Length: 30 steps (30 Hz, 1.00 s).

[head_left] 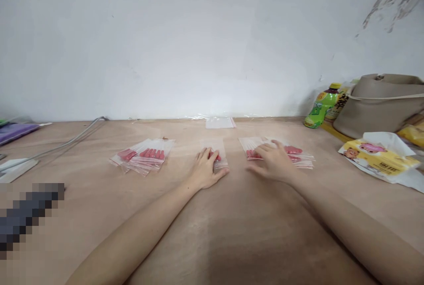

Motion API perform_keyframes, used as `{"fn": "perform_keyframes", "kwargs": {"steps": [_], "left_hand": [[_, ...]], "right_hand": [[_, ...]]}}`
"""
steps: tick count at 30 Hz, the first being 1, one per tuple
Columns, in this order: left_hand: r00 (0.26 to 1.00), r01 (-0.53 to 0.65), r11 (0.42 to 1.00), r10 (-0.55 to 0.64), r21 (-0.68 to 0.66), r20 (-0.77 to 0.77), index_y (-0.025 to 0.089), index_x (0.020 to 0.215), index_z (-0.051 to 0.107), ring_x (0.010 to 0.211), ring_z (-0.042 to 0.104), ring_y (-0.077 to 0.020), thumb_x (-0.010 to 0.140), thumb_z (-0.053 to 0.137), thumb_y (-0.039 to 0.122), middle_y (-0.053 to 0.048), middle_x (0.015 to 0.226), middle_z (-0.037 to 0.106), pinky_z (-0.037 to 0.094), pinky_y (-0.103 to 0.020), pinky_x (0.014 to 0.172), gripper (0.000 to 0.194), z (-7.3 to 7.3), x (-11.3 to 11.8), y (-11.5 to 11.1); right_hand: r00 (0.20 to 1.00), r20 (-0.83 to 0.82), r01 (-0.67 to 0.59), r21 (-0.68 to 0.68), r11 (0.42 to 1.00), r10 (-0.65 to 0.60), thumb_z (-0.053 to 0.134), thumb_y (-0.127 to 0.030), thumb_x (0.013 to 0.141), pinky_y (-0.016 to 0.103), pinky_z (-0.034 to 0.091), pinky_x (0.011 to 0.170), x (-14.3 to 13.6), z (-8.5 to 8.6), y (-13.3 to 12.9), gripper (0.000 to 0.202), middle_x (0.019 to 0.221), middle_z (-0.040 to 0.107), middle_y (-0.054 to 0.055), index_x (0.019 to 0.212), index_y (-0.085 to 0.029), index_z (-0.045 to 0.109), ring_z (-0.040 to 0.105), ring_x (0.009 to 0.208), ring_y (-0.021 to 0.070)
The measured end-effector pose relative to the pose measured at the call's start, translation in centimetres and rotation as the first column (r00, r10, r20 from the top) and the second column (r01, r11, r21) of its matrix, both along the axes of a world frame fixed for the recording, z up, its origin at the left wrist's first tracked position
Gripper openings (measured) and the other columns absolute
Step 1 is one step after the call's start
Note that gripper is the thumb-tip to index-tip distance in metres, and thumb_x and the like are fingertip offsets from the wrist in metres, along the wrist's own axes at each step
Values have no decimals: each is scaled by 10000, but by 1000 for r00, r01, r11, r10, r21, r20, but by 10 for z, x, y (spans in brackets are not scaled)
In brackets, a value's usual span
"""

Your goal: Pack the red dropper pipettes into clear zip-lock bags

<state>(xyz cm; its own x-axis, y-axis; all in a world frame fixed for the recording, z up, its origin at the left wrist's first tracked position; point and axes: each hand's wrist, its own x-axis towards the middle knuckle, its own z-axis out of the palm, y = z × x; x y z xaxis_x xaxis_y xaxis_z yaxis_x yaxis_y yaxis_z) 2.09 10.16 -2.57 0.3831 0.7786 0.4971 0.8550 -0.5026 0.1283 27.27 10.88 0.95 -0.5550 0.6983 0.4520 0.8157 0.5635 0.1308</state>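
My left hand (pixel 206 168) lies flat with its fingers apart on a small see-through zip bag (pixel 219 146) in the middle of the table. Red pieces show in the bag under my fingers, partly hidden by them. On the right, my right hand (pixel 270 161) is over a fanned group of similar zip bags (pixel 303 161), fingers spread and touching or just above them. Red elongated pieces (pixel 293 149) show inside these bags. A further fanned pile of zip bags (pixel 154 155) with red pieces lies to the left of my left hand, untouched.
A flat whitish zip bag (pixel 220 122) lies by the wall. At right stand a green bottle (pixel 319 107) and a beige bag (pixel 380 104), with a yellow-and-white tissue pack (pixel 380 157) before them. A grey cable (pixel 73 137), a purple item (pixel 18 133) and a pixelated dark object (pixel 29 214) lie left.
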Motion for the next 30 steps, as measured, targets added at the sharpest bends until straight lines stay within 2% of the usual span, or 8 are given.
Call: {"fn": "perform_keyframes", "kwargs": {"steps": [2,4,9,12,21,24,27,30], "left_hand": [[997,41,999,-41,13,58,130,1184,466,1154,394,-324,741,554,513,-179,1230,434,366,-470,928,592,1,-1,-2],[990,88,996,-90,19,105,143,1174,481,1133,431,-293,765,564,417,-158,1215,458,390,-440,926,500,2,-6,-4],[982,150,989,-150,2,113,171,1176,494,1055,519,-223,803,531,292,-98,1167,531,440,-373,906,394,3,-24,-9],[981,161,987,-160,-1,114,167,1182,494,1068,512,-227,804,532,287,-100,1173,533,434,-387,914,399,2,-26,-9],[981,176,984,-177,14,84,175,1203,477,1055,516,-215,813,520,285,-96,1167,532,443,-363,894,407,6,-24,-8],[984,167,985,-169,48,55,182,1183,490,1027,525,-226,807,526,292,-97,1134,550,422,-404,892,393,5,-22,-6],[986,167,980,-169,104,11,191,1096,544,995,527,-235,803,529,276,-84,1061,582,349,-471,924,306,5,-14,-1],[973,230,960,-223,157,-59,188,919,607,921,546,-204,816,493,210,-59,960,617,375,-407,890,155,5,-2,8]], "right_hand": [[984,-16,-177,48,983,178,536,-427,738,389,228,871,-25,-2,-1,283,823,627,59,870,-180,575,525,840,192],[958,16,-288,113,951,288,517,-315,765,372,241,843,-47,-8,3,196,803,623,47,897,-186,583,510,809,174],[919,78,-394,261,881,387,428,-165,822,338,252,810,-74,-27,21,185,665,587,21,733,-175,590,464,694,128],[915,47,-395,295,870,400,415,-146,838,323,253,811,-74,-32,25,222,641,579,12,706,-177,592,455,675,115],[948,-13,-300,293,908,317,429,-140,829,321,249,785,-68,-35,20,209,667,598,21,717,-172,602,453,682,126],[951,-10,-296,274,915,310,426,-95,803,321,243,786,-68,-35,22,206,652,589,21,695,-161,589,450,663,123],[952,-4,-294,259,920,306,425,-96,795,328,235,797,-69,-33,22,198,646,584,20,687,-155,580,446,647,121],[951,-20,-292,255,922,307,416,-152,826,331,228,800,-70,-32,22,216,640,583,23,693,-156,586,445,651,124]]}}
